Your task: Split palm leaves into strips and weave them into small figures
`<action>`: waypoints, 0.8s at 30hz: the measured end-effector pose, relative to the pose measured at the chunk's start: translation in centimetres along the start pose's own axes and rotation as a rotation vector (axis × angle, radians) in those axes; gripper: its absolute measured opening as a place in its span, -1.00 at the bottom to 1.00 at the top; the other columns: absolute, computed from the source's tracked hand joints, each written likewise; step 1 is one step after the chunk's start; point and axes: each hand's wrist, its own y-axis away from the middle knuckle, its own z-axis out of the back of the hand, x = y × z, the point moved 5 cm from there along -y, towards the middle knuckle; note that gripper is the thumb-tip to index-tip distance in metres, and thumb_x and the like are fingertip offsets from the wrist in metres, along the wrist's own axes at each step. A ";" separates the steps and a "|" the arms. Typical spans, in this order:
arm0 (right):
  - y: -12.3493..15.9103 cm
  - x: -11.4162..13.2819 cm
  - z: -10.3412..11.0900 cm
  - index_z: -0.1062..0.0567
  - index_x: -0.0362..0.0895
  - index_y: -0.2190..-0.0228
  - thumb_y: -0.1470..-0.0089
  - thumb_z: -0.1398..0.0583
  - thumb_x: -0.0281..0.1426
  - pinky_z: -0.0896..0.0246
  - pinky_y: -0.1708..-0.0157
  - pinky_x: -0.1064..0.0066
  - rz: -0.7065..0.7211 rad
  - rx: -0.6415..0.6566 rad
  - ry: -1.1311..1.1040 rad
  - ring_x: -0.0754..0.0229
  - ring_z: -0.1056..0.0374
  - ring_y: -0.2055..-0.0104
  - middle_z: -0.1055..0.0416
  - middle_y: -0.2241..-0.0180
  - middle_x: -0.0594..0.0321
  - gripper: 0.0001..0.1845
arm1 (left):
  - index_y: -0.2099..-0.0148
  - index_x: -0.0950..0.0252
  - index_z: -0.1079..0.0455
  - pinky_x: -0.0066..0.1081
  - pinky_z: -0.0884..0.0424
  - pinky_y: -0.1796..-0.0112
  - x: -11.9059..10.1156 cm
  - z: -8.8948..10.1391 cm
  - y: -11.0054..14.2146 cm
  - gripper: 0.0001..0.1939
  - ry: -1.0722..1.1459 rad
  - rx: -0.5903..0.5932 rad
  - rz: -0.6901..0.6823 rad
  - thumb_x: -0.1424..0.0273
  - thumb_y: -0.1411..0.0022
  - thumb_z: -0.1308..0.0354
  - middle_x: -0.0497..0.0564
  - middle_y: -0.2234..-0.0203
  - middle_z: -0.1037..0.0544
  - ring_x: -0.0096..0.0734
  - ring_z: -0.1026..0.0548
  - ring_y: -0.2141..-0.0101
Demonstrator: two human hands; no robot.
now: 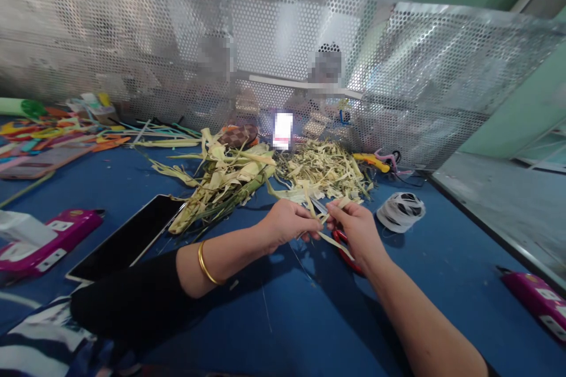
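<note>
Pale dried husk strips (331,240) run between my two hands above the blue table. My left hand (292,225), below a gold bangle, pinches the strips with thumb and fingers. Close beside it, my right hand (354,227) is closed on the strips too. Partly hidden under my right hand lie red-handled scissors (342,241). Just beyond my hands is a heap of shredded husk (325,168). To its left rests a bundle of long husks and green stalks (225,179).
A white string ball (401,212) sits to the right. Tablet (132,238) and magenta power strip (57,241) lie left; another power strip (537,300) is right. A perforated metal screen (283,29) stands behind, near a lit phone (282,129) and yellow-handled tool (371,162).
</note>
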 end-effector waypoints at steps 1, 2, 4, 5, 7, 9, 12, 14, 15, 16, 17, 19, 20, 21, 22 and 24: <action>0.0 0.5 0.4 -0.45 -0.16 0.42 0.16 -0.28 -0.14 -0.20 0.50 0.33 0.077 -0.028 0.099 0.19 -0.31 0.57 -0.40 0.58 0.28 -0.65 | 0.60 0.37 -0.47 -0.53 -0.26 0.54 0.0 0.1 0.0 -0.88 0.028 -0.015 0.016 0.42 0.11 -0.25 -0.04 0.68 -0.49 -0.58 -0.31 0.65; 0.1 1.3 0.9 -0.46 -0.16 0.34 0.09 -0.25 -0.15 -0.23 0.43 0.29 0.192 -0.082 0.225 0.14 -0.35 0.48 -0.44 0.49 0.21 -0.65 | 0.59 0.37 -0.46 -0.53 -0.26 0.54 0.1 0.2 0.0 -0.88 0.062 -0.037 0.036 0.42 0.10 -0.26 -0.04 0.68 -0.50 -0.58 -0.32 0.65; 1.1 3.6 1.4 -0.45 -0.14 0.20 -0.01 -0.21 -0.22 -0.22 0.27 0.22 0.529 -0.212 0.506 0.06 -0.37 0.28 -0.46 0.31 0.10 -0.66 | 0.58 0.37 -0.46 -0.52 -0.27 0.53 0.3 0.6 -0.1 -0.87 0.142 -0.092 0.074 0.41 0.08 -0.26 -0.03 0.66 -0.51 -0.56 -0.35 0.64; 2.0 4.8 1.0 -0.45 -0.13 0.18 -0.04 -0.20 -0.27 -0.19 0.21 0.22 0.722 -0.234 0.640 0.05 -0.35 0.22 -0.45 0.27 0.08 -0.70 | 0.58 0.37 -0.45 -0.52 -0.27 0.53 0.3 0.7 -0.2 -0.86 0.177 -0.116 0.083 0.41 0.07 -0.26 -0.02 0.65 -0.51 -0.56 -0.36 0.63; 4.0 6.1 -0.8 -0.49 -0.10 0.24 -0.10 -0.16 -0.39 -0.13 0.18 0.25 1.072 -0.110 0.866 0.10 -0.33 0.23 -0.44 0.33 0.14 -0.84 | 0.59 0.38 -0.44 -0.53 -0.24 0.54 0.3 1.0 -0.4 -0.84 0.225 -0.158 0.070 0.41 0.06 -0.26 -0.04 0.68 -0.48 -0.57 -0.35 0.63; 5.6 6.0 -2.9 -0.50 -0.09 0.26 -0.12 -0.13 -0.48 -0.09 0.21 0.27 1.287 0.112 1.067 0.17 -0.29 0.34 -0.44 0.40 0.21 -0.83 | 0.60 0.39 -0.44 -0.54 -0.22 0.55 0.3 1.2 -0.5 -0.86 0.263 -0.184 0.041 0.44 0.08 -0.26 -0.08 0.70 -0.44 -0.60 -0.31 0.63; 6.5 4.9 -4.8 -0.50 -0.17 0.24 -0.14 -0.07 -0.56 -0.06 0.21 0.27 1.410 0.231 1.257 0.18 -0.25 0.39 -0.44 0.41 0.18 -0.77 | 0.58 0.40 -0.46 -0.55 -0.23 0.52 0.6 1.1 -0.6 -0.92 0.334 -0.197 0.045 0.49 0.11 -0.25 -0.10 0.69 -0.43 -0.62 -0.30 0.62; 6.6 4.5 -5.0 -0.50 -0.19 0.26 -0.16 -0.04 -0.57 -0.06 0.18 0.28 1.429 0.202 1.260 0.18 -0.26 0.38 -0.45 0.40 0.16 -0.75 | 0.59 0.41 -0.45 -0.54 -0.24 0.51 0.6 1.0 -0.6 -0.91 0.370 -0.185 0.052 0.49 0.13 -0.27 -0.09 0.69 -0.42 -0.62 -0.30 0.61; 6.5 4.4 -4.9 -0.49 -0.18 0.27 -0.17 -0.03 -0.57 -0.06 0.17 0.28 1.426 0.185 1.239 0.19 -0.27 0.37 -0.46 0.40 0.16 -0.75 | 0.60 0.41 -0.44 -0.54 -0.25 0.50 0.6 0.9 -0.6 -0.88 0.381 -0.179 0.051 0.47 0.15 -0.30 -0.10 0.70 -0.41 -0.61 -0.30 0.61; 6.5 4.3 -4.7 -0.49 -0.17 0.27 -0.18 -0.02 -0.56 -0.07 0.16 0.29 1.416 0.171 1.216 0.20 -0.28 0.37 -0.47 0.39 0.16 -0.75 | 0.61 0.41 -0.44 -0.53 -0.26 0.49 0.6 0.9 -0.6 -0.86 0.389 -0.172 0.046 0.46 0.18 -0.33 -0.10 0.71 -0.40 -0.61 -0.30 0.61; 6.4 4.3 -4.5 -0.48 -0.16 0.27 -0.19 -0.02 -0.55 -0.08 0.15 0.29 1.406 0.153 1.193 0.21 -0.29 0.38 -0.48 0.38 0.17 -0.76 | 0.62 0.41 -0.44 -0.51 -0.28 0.48 0.5 0.8 -0.6 -0.84 0.396 -0.167 0.040 0.44 0.20 -0.35 -0.10 0.71 -0.40 -0.60 -0.30 0.60; 6.5 4.5 -4.2 -0.47 -0.15 0.27 -0.20 -0.03 -0.54 -0.09 0.15 0.30 1.399 0.119 1.163 0.23 -0.32 0.38 -0.50 0.38 0.18 -0.77 | 0.61 0.41 -0.44 -0.50 -0.30 0.46 0.4 0.8 -0.6 -0.81 0.405 -0.163 0.031 0.42 0.24 -0.39 -0.10 0.71 -0.41 -0.60 -0.31 0.60; 6.6 4.5 -4.1 -0.47 -0.15 0.26 -0.19 -0.03 -0.55 -0.10 0.16 0.30 1.404 0.110 1.152 0.24 -0.33 0.38 -0.51 0.37 0.18 -0.78 | 0.61 0.41 -0.45 -0.49 -0.31 0.45 0.4 0.9 -0.5 -0.80 0.407 -0.162 0.027 0.41 0.24 -0.40 -0.10 0.70 -0.42 -0.60 -0.31 0.60; 6.7 4.6 -4.1 -0.47 -0.16 0.26 -0.19 -0.04 -0.55 -0.11 0.16 0.30 1.414 0.104 1.144 0.23 -0.35 0.37 -0.52 0.36 0.17 -0.79 | 0.60 0.41 -0.45 -0.49 -0.32 0.45 0.3 0.9 -0.5 -0.79 0.404 -0.161 0.022 0.39 0.24 -0.40 -0.09 0.69 -0.43 -0.60 -0.32 0.60; 6.9 4.7 -4.1 -0.46 -0.17 0.26 -0.18 -0.04 -0.56 -0.11 0.16 0.29 1.425 0.102 1.136 0.23 -0.37 0.35 -0.53 0.35 0.15 -0.79 | 0.59 0.41 -0.45 -0.49 -0.34 0.44 0.2 1.0 -0.5 -0.77 0.397 -0.161 0.015 0.37 0.24 -0.41 -0.08 0.68 -0.44 -0.60 -0.33 0.60; 7.4 4.9 -4.2 -0.46 -0.18 0.26 -0.17 -0.03 -0.60 -0.14 0.16 0.28 1.451 0.115 1.120 0.21 -0.40 0.31 -0.53 0.32 0.12 -0.76 | 0.58 0.40 -0.45 -0.47 -0.37 0.41 0.0 1.2 -0.5 -0.73 0.381 -0.177 0.005 0.32 0.23 -0.42 -0.07 0.66 -0.47 -0.58 -0.36 0.59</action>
